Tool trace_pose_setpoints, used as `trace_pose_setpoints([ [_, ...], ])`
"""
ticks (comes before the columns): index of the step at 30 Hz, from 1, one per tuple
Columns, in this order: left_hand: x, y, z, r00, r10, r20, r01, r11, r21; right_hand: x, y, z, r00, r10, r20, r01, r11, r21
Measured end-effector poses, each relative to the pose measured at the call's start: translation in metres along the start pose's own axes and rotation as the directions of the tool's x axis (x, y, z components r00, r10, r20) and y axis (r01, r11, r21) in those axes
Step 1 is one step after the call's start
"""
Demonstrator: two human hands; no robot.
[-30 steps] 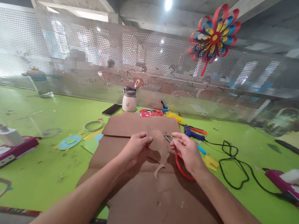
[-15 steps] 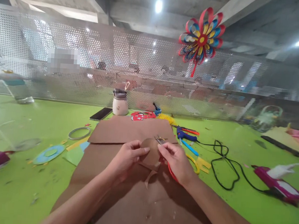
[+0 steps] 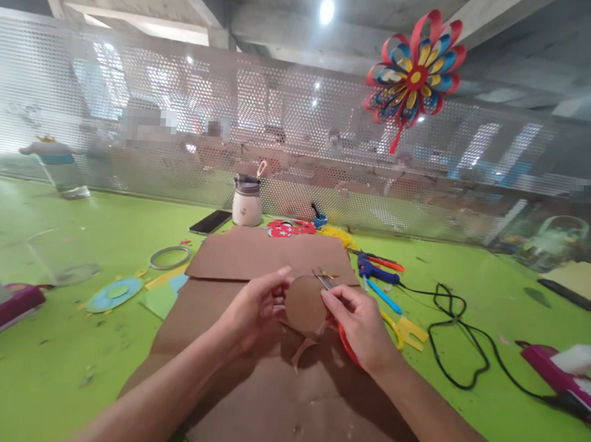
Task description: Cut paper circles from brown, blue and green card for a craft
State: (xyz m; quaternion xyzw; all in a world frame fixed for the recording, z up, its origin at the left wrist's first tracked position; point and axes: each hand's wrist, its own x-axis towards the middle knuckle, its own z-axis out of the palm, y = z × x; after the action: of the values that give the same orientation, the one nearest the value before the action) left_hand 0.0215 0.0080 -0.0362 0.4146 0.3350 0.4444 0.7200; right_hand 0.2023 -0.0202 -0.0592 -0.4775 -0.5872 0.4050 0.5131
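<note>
My left hand [image 3: 257, 309] pinches the left edge of a round brown foam piece [image 3: 304, 306], held just above a large brown foam sheet [image 3: 264, 406]. My right hand [image 3: 362, 322] grips scissors [image 3: 324, 279] with red handles, their metal blades at the top right edge of the round piece. A curled brown offcut [image 3: 301, 351] hangs below the round piece. Both forearms reach in from the bottom of the view.
On the green table [image 3: 68, 340]: a second brown sheet [image 3: 268, 254], a phone [image 3: 210, 221], a white jar [image 3: 247, 205], a grey ring [image 3: 170, 257], a blue foam disc [image 3: 113, 293], a blue glue gun [image 3: 377, 269] with black cable [image 3: 457, 324], pink devices [image 3: 561, 377] at both sides. A perforated metal screen [image 3: 181, 127] behind carries a paper flower [image 3: 415, 71].
The round brown piece has turned in my hands, now facing me as a fuller circle, and the scissors have moved along its top right edge. The camera swung left and then back.
</note>
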Motion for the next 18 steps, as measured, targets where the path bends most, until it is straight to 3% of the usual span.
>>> trace_pose_setpoints([
  [5,-0.005,-0.012,0.002,1.000,0.011,0.013,-0.012,0.994,0.113,-0.006,0.004,-0.002,0.998,0.026,0.050,-0.025,0.999,-0.026],
  [8,-0.006,-0.016,0.002,1.000,-0.005,0.020,0.003,0.991,0.133,-0.008,0.013,-0.006,0.993,0.096,0.066,-0.095,0.995,-0.025],
  [13,-0.006,-0.021,0.004,0.997,-0.060,0.053,0.053,0.990,0.133,-0.008,0.023,-0.008,0.992,0.111,0.053,-0.108,0.992,-0.059],
  [18,-0.004,-0.027,0.001,0.999,-0.037,0.016,0.035,0.990,0.139,-0.007,0.027,0.000,0.987,0.159,0.022,-0.160,0.982,0.103],
])
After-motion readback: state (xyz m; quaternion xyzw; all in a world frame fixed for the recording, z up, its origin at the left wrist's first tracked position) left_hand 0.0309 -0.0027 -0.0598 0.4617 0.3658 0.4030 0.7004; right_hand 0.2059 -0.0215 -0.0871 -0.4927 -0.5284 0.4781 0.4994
